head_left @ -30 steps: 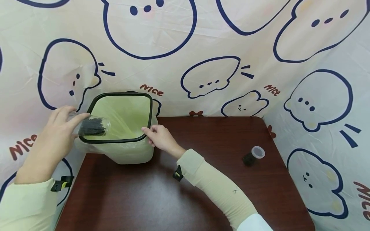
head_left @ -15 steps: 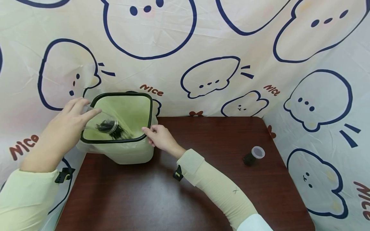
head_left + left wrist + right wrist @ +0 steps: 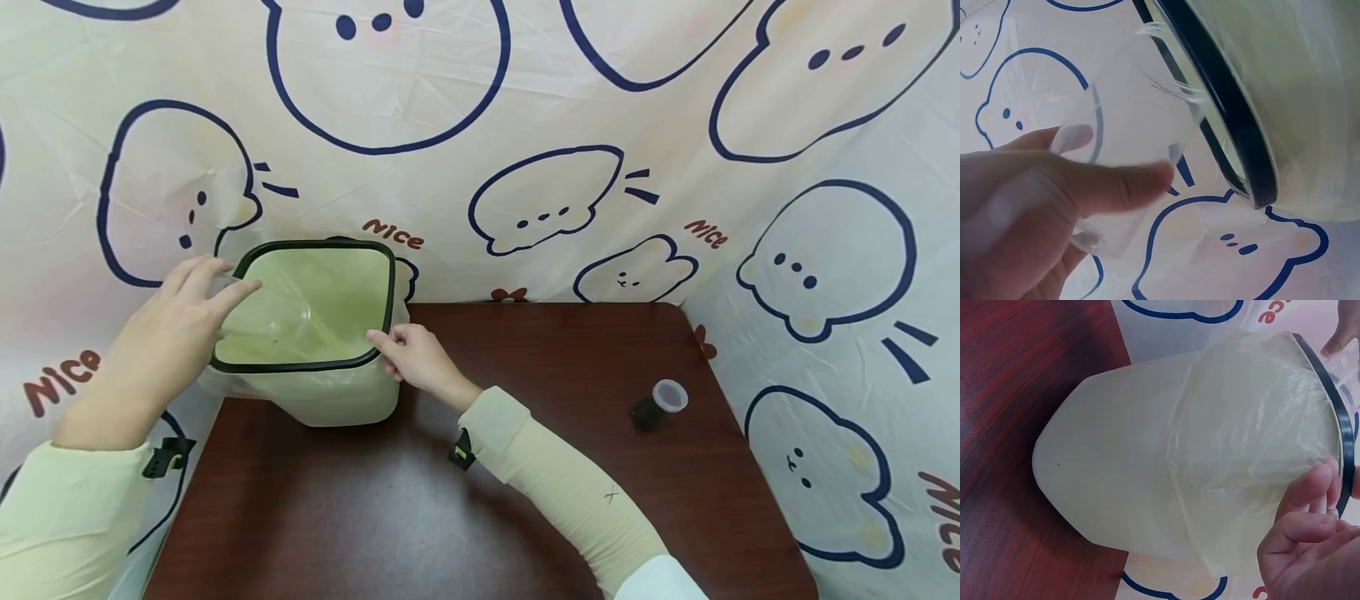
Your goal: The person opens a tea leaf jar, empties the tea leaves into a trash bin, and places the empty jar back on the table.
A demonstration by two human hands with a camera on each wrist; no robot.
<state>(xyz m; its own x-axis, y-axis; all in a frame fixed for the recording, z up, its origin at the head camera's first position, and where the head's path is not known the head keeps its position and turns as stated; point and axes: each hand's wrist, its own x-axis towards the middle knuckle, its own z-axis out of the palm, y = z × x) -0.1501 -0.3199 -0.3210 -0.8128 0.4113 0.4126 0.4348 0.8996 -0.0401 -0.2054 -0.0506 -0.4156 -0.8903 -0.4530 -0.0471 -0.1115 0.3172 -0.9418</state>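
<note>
My left hand (image 3: 161, 346) grips a clear plastic cup (image 3: 1129, 106) between thumb and fingers. The cup lies tilted, its mouth over the opening of a pale green bin (image 3: 352, 404), and no dark contents show inside it. A thin translucent liner bag (image 3: 1229, 437) covers the bin's upper part, folded over under its black rim (image 3: 1329, 381). With thumb and fingers, my right hand (image 3: 420, 357) pinches the rim at the near right corner. The bin's floor is hidden from the head view.
On the right of the dark wooden table (image 3: 540, 367) stands a small dark-filled container (image 3: 648, 412) with a pale round top. A printed cloth (image 3: 450, 200) hangs close behind the bin and along the sides. A dark cable (image 3: 176, 500) runs down at the left.
The left hand has moved right and tipped the cup further into the bin. Dark bits that filled the cup have poured out. The right hand has stayed at the rim.
</note>
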